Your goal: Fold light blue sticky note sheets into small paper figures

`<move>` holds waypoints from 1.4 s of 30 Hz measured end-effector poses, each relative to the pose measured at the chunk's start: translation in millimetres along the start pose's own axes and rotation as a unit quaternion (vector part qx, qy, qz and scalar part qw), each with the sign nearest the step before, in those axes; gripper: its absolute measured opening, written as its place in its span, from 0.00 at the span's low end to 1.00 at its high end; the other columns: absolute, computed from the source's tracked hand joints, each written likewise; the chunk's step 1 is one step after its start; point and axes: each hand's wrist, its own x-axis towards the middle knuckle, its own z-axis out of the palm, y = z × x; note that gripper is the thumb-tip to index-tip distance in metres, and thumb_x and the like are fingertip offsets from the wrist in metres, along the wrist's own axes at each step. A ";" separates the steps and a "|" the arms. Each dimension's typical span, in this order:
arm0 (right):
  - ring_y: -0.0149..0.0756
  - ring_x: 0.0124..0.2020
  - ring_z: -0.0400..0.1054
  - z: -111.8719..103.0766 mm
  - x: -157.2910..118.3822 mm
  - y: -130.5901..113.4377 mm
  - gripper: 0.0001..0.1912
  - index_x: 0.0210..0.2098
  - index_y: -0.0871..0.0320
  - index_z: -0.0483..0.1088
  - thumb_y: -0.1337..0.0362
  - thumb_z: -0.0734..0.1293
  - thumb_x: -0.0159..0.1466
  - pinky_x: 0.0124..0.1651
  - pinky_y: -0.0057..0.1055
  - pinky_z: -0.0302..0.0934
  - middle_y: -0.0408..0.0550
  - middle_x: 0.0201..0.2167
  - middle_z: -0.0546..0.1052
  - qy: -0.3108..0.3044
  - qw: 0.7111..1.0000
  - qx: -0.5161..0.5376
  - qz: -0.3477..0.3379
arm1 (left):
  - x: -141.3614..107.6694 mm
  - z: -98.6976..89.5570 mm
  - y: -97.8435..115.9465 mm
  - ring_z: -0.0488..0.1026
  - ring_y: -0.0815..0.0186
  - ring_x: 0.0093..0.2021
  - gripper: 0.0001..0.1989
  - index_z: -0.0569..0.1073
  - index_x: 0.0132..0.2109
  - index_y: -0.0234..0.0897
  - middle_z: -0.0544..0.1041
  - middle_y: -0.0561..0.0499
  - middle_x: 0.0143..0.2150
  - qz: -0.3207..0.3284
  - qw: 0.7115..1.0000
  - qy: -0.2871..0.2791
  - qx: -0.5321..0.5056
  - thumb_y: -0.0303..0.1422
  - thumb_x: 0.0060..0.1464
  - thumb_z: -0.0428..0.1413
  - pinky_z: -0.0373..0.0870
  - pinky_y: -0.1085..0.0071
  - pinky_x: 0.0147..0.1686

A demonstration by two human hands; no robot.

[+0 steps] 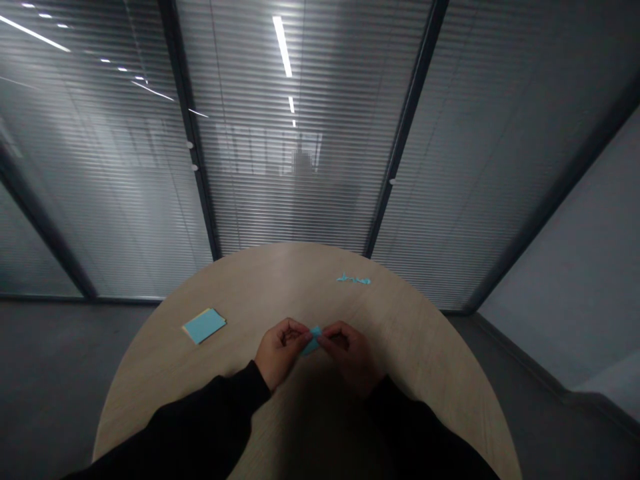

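Observation:
A small piece of blue paper is pinched between both hands above the middle of the table. My left hand grips its left side with thumb and forefinger. On the other side, my right hand holds the paper's upper right edge between thumb and fingers. The fingertips of the two hands are close together. To the left lies a stack of blue and yellow paper sheets, with a blue sheet on top. Several torn blue scraps lie in a short row beyond my right hand.
The round wooden table has a curved edge all round. Behind it stand glass panels with closed blinds and dark frames. A pale wall is at the right, and grey floor shows beside the table.

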 end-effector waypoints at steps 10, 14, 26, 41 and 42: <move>0.32 0.26 0.65 0.7 0.3 -0.4 0.15 0.30 0.58 0.70 0.52 0.71 0.59 0.29 0.27 0.58 0.41 0.24 0.72 0.001 1.000 -0.006 0.009 | 1.0 0.3 2.2 0.68 0.69 0.27 0.16 0.75 0.37 0.35 0.75 0.52 0.28 0.011 1.000 0.009 0.017 0.43 0.49 0.65 0.64 0.73 0.29; 0.33 0.27 0.67 0.4 -1.1 -1.8 0.14 0.31 0.58 0.69 0.53 0.70 0.60 0.29 0.28 0.59 0.42 0.24 0.73 -0.007 0.999 -0.034 -0.008 | 0.7 0.7 3.0 0.69 0.69 0.28 0.21 0.76 0.46 0.34 0.77 0.49 0.33 0.003 1.000 -0.018 0.024 0.45 0.51 0.63 0.64 0.73 0.29; 0.35 0.31 0.72 3.7 -2.7 -8.5 0.10 0.34 0.56 0.68 0.56 0.69 0.63 0.36 0.30 0.65 0.44 0.29 0.75 -0.023 0.996 -0.067 -0.058 | -1.2 1.4 10.0 0.63 0.71 0.22 0.21 0.78 0.39 0.32 0.74 0.52 0.25 -0.048 0.995 -0.024 0.079 0.48 0.50 0.61 0.58 0.74 0.23; 0.35 0.29 0.69 -2.3 -0.5 -10.5 0.14 0.30 0.58 0.73 0.54 0.65 0.65 0.33 0.29 0.62 0.45 0.27 0.76 -0.018 0.989 -0.135 -0.063 | -0.4 -0.9 7.6 0.67 0.68 0.24 0.21 0.78 0.38 0.33 0.76 0.50 0.27 -0.039 0.992 -0.020 0.115 0.48 0.51 0.61 0.61 0.72 0.26; 0.35 0.29 0.69 -2.8 -0.2 -10.0 0.14 0.31 0.58 0.73 0.54 0.65 0.65 0.33 0.29 0.62 0.45 0.27 0.76 -0.013 0.988 -0.138 -0.063 | -0.5 -1.3 8.3 0.67 0.68 0.25 0.20 0.78 0.37 0.33 0.77 0.49 0.28 -0.034 0.991 -0.016 0.126 0.48 0.51 0.61 0.62 0.72 0.27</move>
